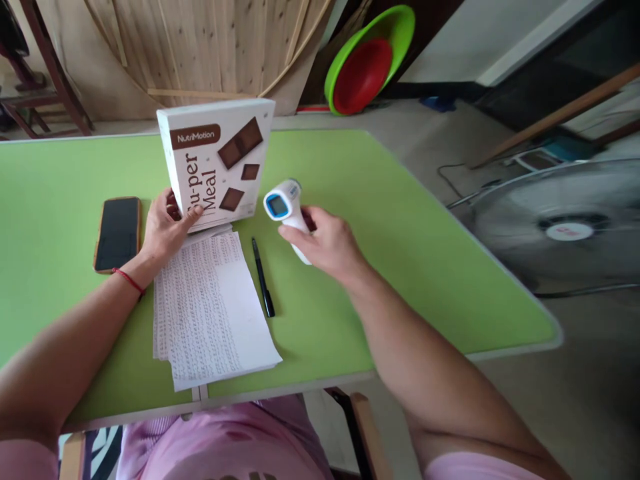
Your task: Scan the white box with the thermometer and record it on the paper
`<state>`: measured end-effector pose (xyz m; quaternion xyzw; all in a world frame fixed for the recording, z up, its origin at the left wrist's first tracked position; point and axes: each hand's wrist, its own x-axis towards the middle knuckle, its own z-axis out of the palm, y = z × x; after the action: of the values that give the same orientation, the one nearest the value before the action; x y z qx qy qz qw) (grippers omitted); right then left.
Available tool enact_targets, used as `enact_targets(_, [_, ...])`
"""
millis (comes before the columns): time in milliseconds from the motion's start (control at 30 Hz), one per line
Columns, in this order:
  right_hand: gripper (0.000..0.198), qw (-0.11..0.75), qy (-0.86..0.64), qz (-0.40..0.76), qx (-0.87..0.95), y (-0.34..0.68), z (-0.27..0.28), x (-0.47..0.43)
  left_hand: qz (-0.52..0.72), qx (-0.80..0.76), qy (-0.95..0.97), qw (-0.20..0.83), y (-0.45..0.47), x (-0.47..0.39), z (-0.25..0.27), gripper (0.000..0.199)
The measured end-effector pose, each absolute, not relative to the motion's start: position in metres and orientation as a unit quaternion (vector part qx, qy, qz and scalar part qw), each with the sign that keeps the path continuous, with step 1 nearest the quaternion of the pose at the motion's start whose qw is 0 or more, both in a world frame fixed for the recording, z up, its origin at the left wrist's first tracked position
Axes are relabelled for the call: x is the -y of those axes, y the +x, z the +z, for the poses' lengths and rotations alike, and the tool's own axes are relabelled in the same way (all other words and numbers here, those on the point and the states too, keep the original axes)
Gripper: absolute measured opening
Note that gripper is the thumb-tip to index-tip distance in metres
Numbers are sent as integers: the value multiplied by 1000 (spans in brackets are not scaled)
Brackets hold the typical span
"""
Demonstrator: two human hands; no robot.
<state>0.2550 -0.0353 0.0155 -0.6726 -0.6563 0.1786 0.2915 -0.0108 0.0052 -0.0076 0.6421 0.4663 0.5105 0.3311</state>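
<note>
My left hand [167, 227] grips the lower left corner of a white box [225, 180] printed with "NutriMotion" and brown chocolate pieces. The box stands upright, tilted slightly, above the far end of the papers. In my right hand [333, 243] is a white infrared thermometer [293, 213], held by its handle, its blue-rimmed screen turned toward me. Handwritten sheets of paper [215, 313] lie in front of me, partly under the box. Beside them rests a black pen [263, 277]. A phone [119, 235] in a brown case lies left of my left hand.
Everything lies on a green table [415, 280] with a pale edge. On the floor to the right stands a large fan [570, 230]. Green [405, 33] and red basins [363, 77] lean beyond the far edge, near a wooden panel [215, 47]. A dark chair [55, 87] is at far left.
</note>
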Motion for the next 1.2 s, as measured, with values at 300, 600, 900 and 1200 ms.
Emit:
enact_targets(300, [29,462,-396,551,571,213,-7,71,432,-530,686,249,-1,9,8,35])
enact_targets(600, [33,457,-405,561,559,205,-6,65,401,-537,700,246,-3,8,6,39])
enact_targets(900, [38,446,-397,579,554,203,-6,63,391,-537,700,263,-3,9,8,40])
enact_targets(1200, [37,455,-392,587,543,201,-6,65,384,-540,708,246,-3,10,10,36])
